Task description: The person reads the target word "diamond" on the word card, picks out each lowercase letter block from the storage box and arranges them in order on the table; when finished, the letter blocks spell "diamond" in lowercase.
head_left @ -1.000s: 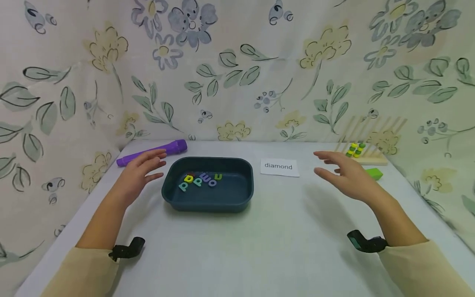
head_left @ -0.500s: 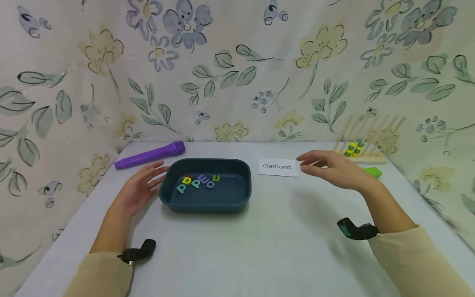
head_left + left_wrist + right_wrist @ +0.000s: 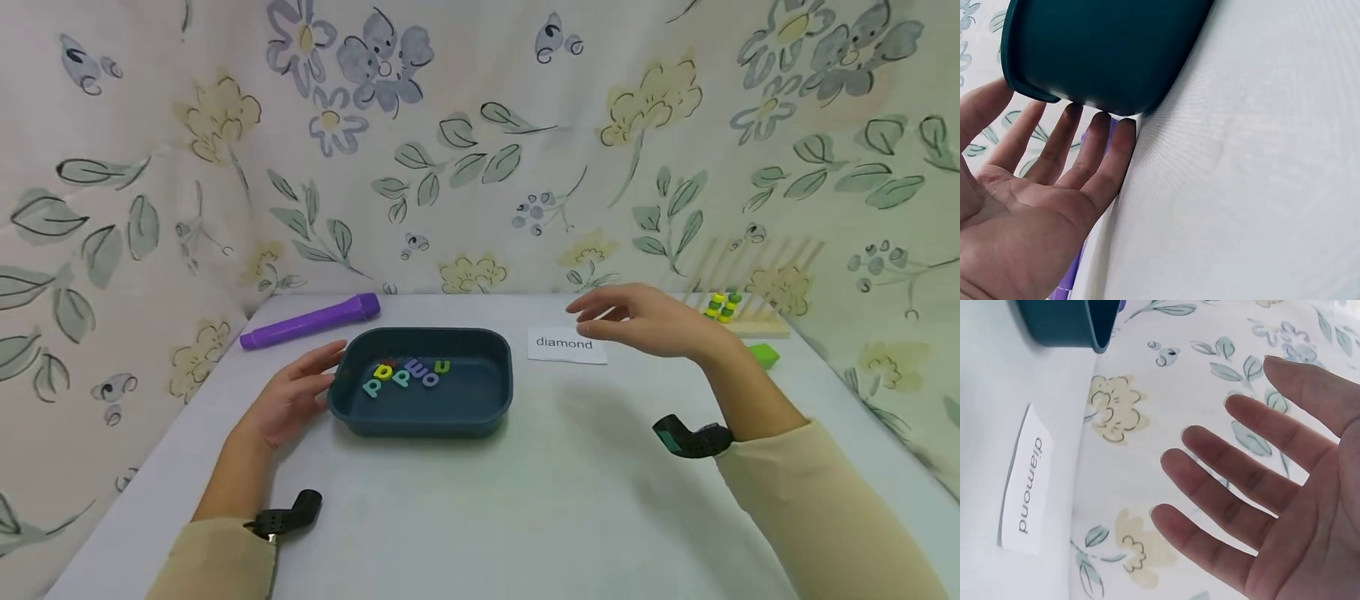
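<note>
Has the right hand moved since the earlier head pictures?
Yes, leftward: the right hand was right of the "diamond" card a second ago and now partly overlaps it in the head view.

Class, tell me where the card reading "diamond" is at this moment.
In the head view, the white card lies on the table just right of the dark tray, its upper right edge partly hidden by the right hand.

Letters (image 3: 414, 367) in tray (image 3: 472, 396), microphone (image 3: 311, 322) behind left, card (image 3: 562, 352) at right, bead rack (image 3: 759, 326) farther right
</note>
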Motion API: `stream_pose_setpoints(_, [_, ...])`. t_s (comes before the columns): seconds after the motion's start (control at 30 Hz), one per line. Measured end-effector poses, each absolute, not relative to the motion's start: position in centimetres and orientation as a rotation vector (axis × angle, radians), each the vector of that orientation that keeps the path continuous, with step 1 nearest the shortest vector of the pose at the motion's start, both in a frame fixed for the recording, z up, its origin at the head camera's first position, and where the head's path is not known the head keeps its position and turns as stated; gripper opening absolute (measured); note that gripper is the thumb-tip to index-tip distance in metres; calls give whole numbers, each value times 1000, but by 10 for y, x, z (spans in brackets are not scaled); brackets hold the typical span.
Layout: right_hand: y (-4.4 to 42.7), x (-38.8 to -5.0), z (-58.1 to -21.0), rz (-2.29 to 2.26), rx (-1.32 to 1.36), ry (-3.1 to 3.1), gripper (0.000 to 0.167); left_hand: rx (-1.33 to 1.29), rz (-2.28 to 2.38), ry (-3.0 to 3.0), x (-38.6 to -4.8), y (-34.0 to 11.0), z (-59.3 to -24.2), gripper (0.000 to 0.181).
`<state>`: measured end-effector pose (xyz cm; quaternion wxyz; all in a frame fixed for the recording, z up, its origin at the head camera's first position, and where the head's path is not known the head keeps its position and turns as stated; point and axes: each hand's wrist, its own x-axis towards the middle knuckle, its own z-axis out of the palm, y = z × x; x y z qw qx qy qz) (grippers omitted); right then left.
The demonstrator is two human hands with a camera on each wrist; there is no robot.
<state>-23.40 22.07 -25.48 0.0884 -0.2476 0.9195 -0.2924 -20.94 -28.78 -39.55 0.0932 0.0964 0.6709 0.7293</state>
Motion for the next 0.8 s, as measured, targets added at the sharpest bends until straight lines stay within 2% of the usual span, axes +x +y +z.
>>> stream_pose_setpoints(0.4, [188, -247, -256, -869, -825, 2666, 41, 164, 2126, 2051, -205, -287, -397, 58])
stream_pose_setpoints(0.8, [165, -266, -250, -846, -852, 2622, 39, 178, 2114, 2056, -205, -287, -397, 58])
